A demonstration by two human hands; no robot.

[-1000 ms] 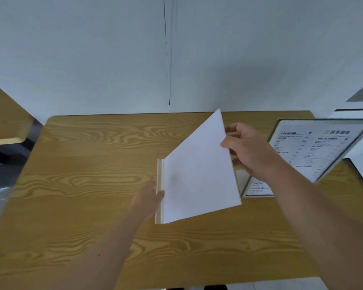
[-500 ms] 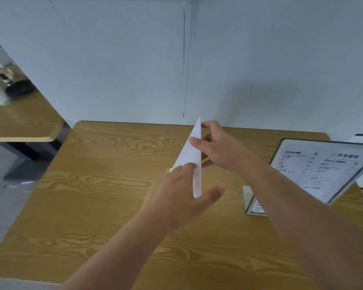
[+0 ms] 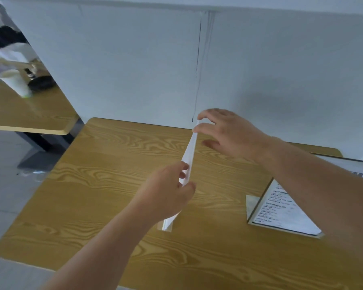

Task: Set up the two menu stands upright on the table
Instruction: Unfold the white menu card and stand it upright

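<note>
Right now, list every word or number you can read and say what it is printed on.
Menu stand on the right: rows of black print, too small and blurred to read.
White menu stand held edge-on by the left hand and right hand: no print showing.
Nothing else carries text.

Two menu stands on the wooden tabletop

The white menu stand shows edge-on, upright at mid-table, its clear base touching the wood. The printed menu stand stands leaning back at the right, well apart, text facing forward.
</note>
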